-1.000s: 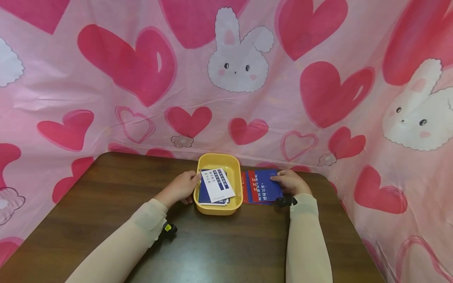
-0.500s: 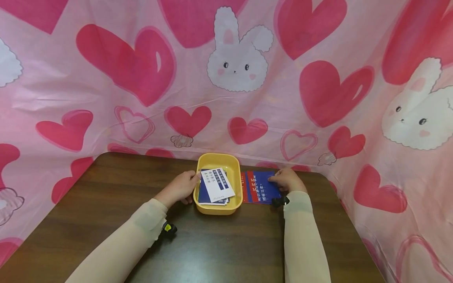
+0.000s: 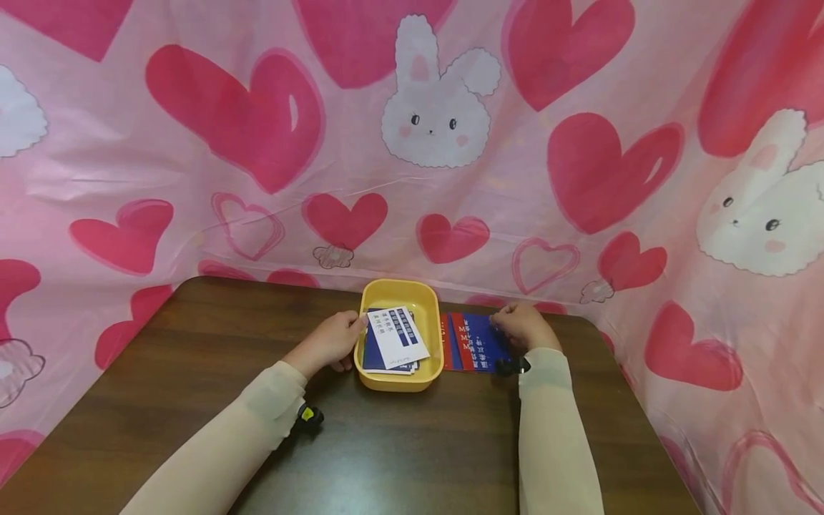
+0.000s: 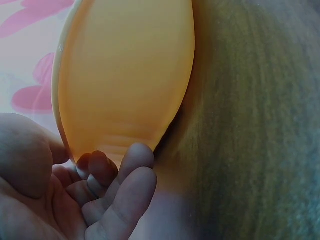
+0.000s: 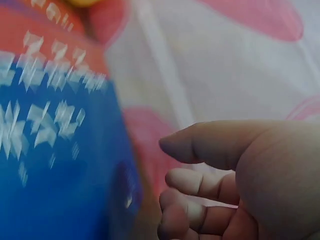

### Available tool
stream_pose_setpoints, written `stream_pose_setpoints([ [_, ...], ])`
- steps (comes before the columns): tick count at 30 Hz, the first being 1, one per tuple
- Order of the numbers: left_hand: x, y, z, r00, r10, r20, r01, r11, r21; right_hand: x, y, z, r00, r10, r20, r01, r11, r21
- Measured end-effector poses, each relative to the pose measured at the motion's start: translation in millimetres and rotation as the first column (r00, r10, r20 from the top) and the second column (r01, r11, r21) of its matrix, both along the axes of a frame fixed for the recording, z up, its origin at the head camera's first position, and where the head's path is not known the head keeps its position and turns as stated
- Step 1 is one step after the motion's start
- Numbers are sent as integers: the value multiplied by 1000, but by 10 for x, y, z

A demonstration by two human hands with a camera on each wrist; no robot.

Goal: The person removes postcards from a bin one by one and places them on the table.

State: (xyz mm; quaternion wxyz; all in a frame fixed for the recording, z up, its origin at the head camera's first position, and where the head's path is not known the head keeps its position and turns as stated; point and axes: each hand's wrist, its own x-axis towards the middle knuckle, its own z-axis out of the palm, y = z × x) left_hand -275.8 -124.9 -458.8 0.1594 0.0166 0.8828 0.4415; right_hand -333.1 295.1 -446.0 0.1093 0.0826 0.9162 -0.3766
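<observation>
A yellow plastic tub point(image 3: 395, 383) stands near the back of the table, holding a white printed card point(image 3: 399, 340) on top of blue cards point(image 3: 374, 352). My left hand point(image 3: 327, 340) grips its left side; in the left wrist view the thumb is at the rim and curled fingers point(image 4: 132, 197) touch the outside of the tub's wall point(image 4: 125, 75). To the right lies an overlapping pile of blue and red cards point(image 3: 479, 347) with white writing. My right hand point(image 3: 526, 327) is beside the pile's right edge. Its thumb and fingers are apart, holding nothing, in the right wrist view.
A brown wooden table point(image 3: 386, 450) bears the tub and the cards. Behind it and at both sides hangs a pink sheet point(image 3: 360, 164) with hearts and rabbits. The card pile's left end meets the tub's right side.
My right hand has shifted slightly left with the top blue-and-red card, then let go of it; the card now lies a little closer over the pile. The left hand and tub have stayed put.
</observation>
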Motion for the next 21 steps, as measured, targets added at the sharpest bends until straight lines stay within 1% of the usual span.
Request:
stream_pose_setpoints([
  [5, 16, 19, 34, 1000, -9, -10, 9, 1000, -8, 32, -142, 206, 998, 34, -61, -37, 998, -46],
  [8, 27, 23, 48, 1000, -2, -10, 2, 1000, -7, 70, -268, 349, 994, 49, -93, -58, 993, -100],
  [12, 38, 15, 47, 1000, 6, -5, -6, 1000, -2, 97, -491, 502, 990, 55, -131, -83, 972, -218],
  [14, 42, 4, 42, 1000, 5, -4, -5, 1000, 2, 111, -640, 571, 984, 87, -157, -125, 961, -248],
  [16, 43, 6, 35, 1000, -1, -5, 1, 1000, 7, 122, -802, 624, 977, 125, -175, -167, 953, -253],
  [17, 43, 12, 32, 1000, -3, -3, 3, 1000, 11, 125, -885, 642, 972, 153, -176, -193, 952, -238],
  [19, 37, 18, 21, 1000, -1, -5, 1, 1000, 13, 131, -1068, 679, 961, 222, -167, -254, 946, -202],
  [21, 30, 23, 11, 1000, -1, -8, 1, 1000, 14, 123, -1252, 698, 948, 285, -139, -305, 939, -158],
])
